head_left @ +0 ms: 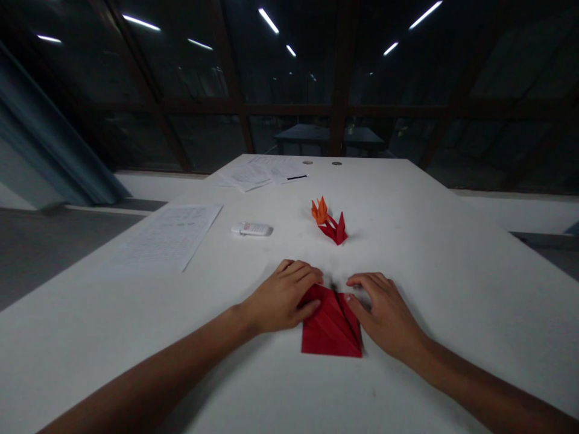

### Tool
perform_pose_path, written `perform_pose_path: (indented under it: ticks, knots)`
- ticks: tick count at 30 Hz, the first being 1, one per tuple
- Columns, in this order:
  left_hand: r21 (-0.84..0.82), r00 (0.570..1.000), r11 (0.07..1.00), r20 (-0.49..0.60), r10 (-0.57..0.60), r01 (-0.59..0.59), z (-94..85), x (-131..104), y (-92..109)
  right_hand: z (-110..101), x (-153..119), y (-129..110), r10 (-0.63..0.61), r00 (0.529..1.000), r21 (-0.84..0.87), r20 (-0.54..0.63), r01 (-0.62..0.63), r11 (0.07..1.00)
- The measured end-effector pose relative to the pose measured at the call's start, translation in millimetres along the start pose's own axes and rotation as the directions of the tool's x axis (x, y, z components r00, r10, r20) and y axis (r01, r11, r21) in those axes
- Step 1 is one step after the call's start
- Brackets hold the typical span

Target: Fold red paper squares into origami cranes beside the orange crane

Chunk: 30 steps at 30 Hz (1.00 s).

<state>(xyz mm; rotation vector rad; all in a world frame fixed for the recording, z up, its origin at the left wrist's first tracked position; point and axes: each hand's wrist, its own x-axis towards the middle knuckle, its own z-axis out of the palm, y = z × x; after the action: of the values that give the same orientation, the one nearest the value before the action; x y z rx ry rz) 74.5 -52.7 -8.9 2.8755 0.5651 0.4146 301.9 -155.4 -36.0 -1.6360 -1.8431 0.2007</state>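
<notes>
A sheet of red origami paper, folded into a squarish shape with slanting creased flaps, lies flat on the white table in front of me. My left hand holds its upper left corner, with the thumb on top and the fingers at the far edge. At the upper right corner, the thumb tip of my right hand touches a flap. The index finger of that hand is stretched out, apart from the thumb. Beyond my hands stand an orange origami crane and a red origami crane, touching or nearly so.
A white bottle or tube lies left of the cranes. One printed sheet is on the left, and more papers with a black pen are at the back. Two round discs sit near the table's far edge, before dark windows.
</notes>
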Motion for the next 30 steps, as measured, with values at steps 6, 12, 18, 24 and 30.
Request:
perform_pose_path:
  ticks: [6, 12, 18, 24, 30]
  knots:
    - [0.022, 1.0, 0.999, 0.0, -0.031, 0.031, 0.3, -3, 1, 4, -3, 6, 0.078, 0.997, 0.059, -0.008, -0.077, 0.995]
    - [-0.049, 0.966, 0.983, -0.183, -0.185, 0.179, 7.1, -6, -3, 5, -7, 3, 0.184, 0.982, 0.211, 0.033, -0.187, 0.959]
    - [-0.063, 0.916, 0.989, -0.373, -0.15, 0.136, 11.0, -7, -7, 3, -1, 4, 0.28, 0.954, 0.511, 0.107, -0.294, 0.808]
    - [0.108, 0.9, 0.994, -0.432, 0.065, -0.02, 10.7, -11, -5, -1, 3, -1, 0.219, 0.967, 0.725, 0.128, -0.242, 0.644]
    - [0.11, 0.892, 0.994, -0.452, 0.031, 0.022, 10.8, -11, -6, -1, 2, -3, 0.215, 0.959, 0.79, 0.183, -0.274, 0.549]
